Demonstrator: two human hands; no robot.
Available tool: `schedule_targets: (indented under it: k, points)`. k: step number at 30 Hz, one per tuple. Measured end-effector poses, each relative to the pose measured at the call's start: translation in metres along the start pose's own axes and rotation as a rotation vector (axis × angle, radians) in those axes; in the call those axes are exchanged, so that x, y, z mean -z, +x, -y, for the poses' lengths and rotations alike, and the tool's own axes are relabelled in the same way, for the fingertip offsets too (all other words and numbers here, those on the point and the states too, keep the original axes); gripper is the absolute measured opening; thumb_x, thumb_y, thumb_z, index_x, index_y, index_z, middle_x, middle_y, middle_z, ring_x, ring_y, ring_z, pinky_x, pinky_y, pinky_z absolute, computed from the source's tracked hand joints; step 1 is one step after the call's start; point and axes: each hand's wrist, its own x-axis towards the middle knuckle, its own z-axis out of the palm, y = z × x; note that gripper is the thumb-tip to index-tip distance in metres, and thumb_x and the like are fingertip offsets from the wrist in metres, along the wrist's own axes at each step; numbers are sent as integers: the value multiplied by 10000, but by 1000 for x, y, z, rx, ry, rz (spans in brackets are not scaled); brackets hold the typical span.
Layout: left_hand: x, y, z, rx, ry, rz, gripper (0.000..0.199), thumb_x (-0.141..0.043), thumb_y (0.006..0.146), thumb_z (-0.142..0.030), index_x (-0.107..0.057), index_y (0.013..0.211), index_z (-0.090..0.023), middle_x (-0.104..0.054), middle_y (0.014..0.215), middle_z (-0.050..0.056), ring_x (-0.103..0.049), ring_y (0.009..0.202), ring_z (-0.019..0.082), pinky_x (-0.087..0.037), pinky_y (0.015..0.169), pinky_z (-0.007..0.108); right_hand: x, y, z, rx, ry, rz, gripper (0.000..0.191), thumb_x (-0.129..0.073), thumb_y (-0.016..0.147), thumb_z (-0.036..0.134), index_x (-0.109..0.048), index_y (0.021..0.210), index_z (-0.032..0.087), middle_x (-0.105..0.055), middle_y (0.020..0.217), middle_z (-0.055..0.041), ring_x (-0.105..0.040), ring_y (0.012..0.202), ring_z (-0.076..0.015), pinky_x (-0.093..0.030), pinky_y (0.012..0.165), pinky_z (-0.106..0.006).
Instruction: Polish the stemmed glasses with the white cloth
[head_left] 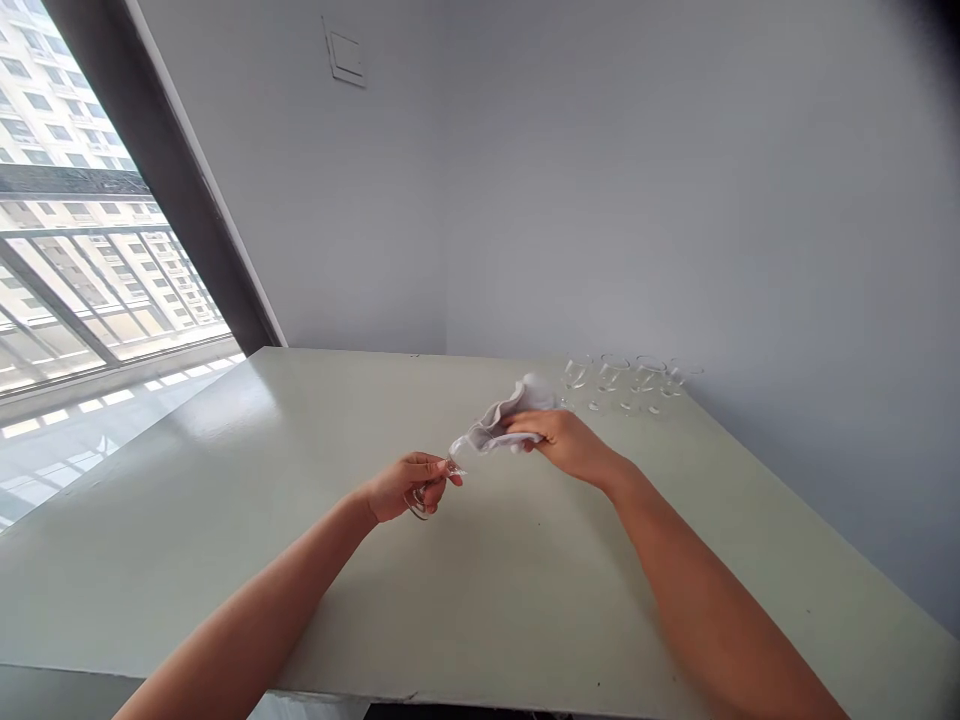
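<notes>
Over the middle of the table, my left hand (417,484) pinches the stem of a wine glass (455,467). The glass is tilted on its side, its round foot below my fingers and its bowl pointing up to the right. My right hand (566,440) is closed on a white cloth (501,416), whose folds cover most of the bowl. How far the cloth goes into the bowl is hidden.
Several clear stemmed glasses (613,378) stand upright in a row at the table's back right, close to the wall (675,200). The pale table (225,520) ends at a front edge near me. A window (97,240) lies to the left.
</notes>
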Motion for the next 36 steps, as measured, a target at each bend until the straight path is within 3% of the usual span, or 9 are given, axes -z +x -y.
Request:
schedule_targets:
  k: [6,12,16,19,22,25,28,32,36]
  points:
    - [5,5,3,-43,28,-223,324,-522,767,-423,-624,848,-126,-444,524,-15,-404,497,90,-307,505,235,5,1,8,153,-216,-403,356,-427,855,195,-546,1180,277,-510,1275,-13,-489,1140,-182,-418,926,-355]
    - [-11,7,8,-78,379,-358,175,-472,714,-275,-566,647,-143,-443,505,-27,-364,488,84,-296,506,226,-43,-8,43,390,-584,6,338,-466,856,385,-574,1136,228,-612,1131,-59,-267,1287,-284,-148,1045,-550]
    - [-21,3,9,-71,744,-450,124,-441,680,-192,-520,589,-160,-485,541,-24,-382,491,88,-280,492,219,-70,-3,33,401,-554,0,259,-430,877,292,-618,1031,202,-655,942,-73,-408,1164,-269,-257,999,-498]
    - [-29,-2,8,-149,974,-416,210,-417,729,-189,-492,535,-167,-468,515,-17,-367,466,88,-255,488,224,-66,2,26,240,-382,-29,261,-397,884,265,-645,947,215,-642,898,-62,-527,932,-207,-398,837,-380]
    - [-36,-4,9,-362,1114,-402,250,-387,804,-222,-561,629,-186,-485,558,-2,-391,512,109,-254,524,236,-49,6,21,-11,-27,61,294,-401,872,323,-667,831,206,-622,873,-31,-539,781,-150,-413,682,-279]
    - [-42,-2,11,-502,1072,-447,212,-407,825,-248,-607,762,-212,-501,588,11,-423,559,133,-268,552,241,-37,11,8,-293,468,142,325,-458,823,423,-656,753,175,-568,689,-2,-493,616,-115,-381,562,-242]
    - [-45,0,13,-489,908,-534,197,-430,827,-298,-610,806,-220,-517,599,13,-437,574,139,-291,563,238,-43,16,-7,-513,917,-9,320,-560,742,473,-600,655,168,-497,578,18,-458,556,-110,-381,529,-245]
    - [-46,3,15,-409,633,-605,153,-425,826,-326,-530,871,-224,-520,626,-18,-435,585,123,-317,566,227,-70,20,-9,-543,1222,-253,226,-631,679,399,-586,704,179,-564,682,-14,-511,628,-148,-429,566,-282]
    - [-45,7,18,-381,357,-616,159,-453,809,-364,-414,789,-211,-456,636,-36,-428,594,102,-345,554,212,-100,13,6,-429,1264,-301,155,-554,724,336,-554,669,191,-577,730,-10,-522,694,-153,-440,630,-291]
